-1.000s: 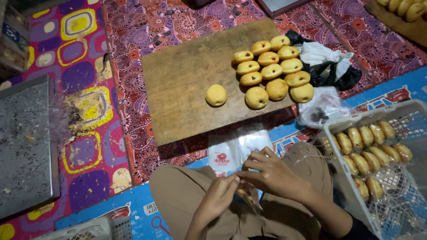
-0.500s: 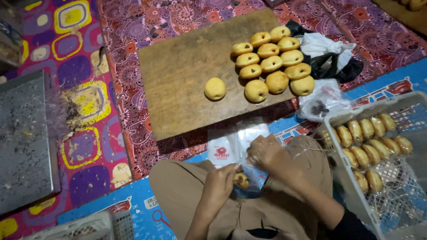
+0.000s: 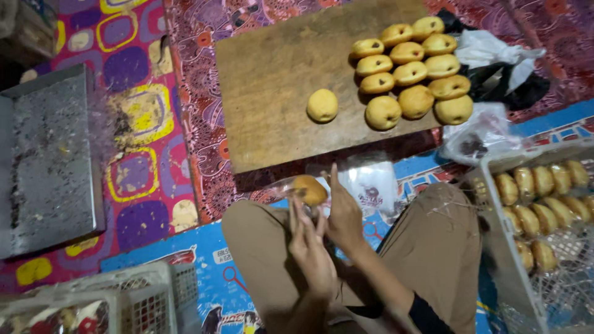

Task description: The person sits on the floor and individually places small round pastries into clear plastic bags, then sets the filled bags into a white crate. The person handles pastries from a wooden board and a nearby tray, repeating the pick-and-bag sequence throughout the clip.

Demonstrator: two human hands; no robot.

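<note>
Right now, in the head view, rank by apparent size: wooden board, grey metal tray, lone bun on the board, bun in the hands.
1. Wooden board
2. Grey metal tray, partly cut off
3. Lone bun and bagged bun: look alike; nearness makes ranking unsure.

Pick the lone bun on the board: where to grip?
Take the lone bun across its rounded sides, coming straight down from above. It sits flat on the board, apart from the bun cluster, with bare wood all round for fingers.

Golden-yellow buns (image 3: 411, 71), brown board (image 3: 278, 80)
</note>
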